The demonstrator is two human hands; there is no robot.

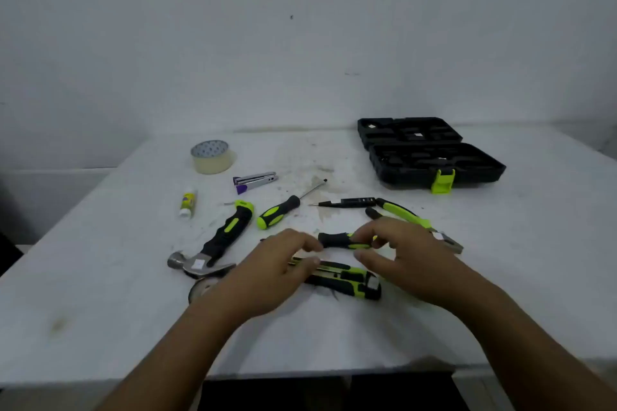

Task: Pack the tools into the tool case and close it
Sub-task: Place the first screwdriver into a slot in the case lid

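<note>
Both hands are at the loose tools, so the first pick-up seems under way. The right hand pinches a short black-green handle between thumb and curled fingers, while the left hand lies bent over the knife, and I cannot tell whether it grips. The case lies open, apparently unfilled, well apart at far right; the next move calls for carrying the handle there and matching its moulded slot.
</note>
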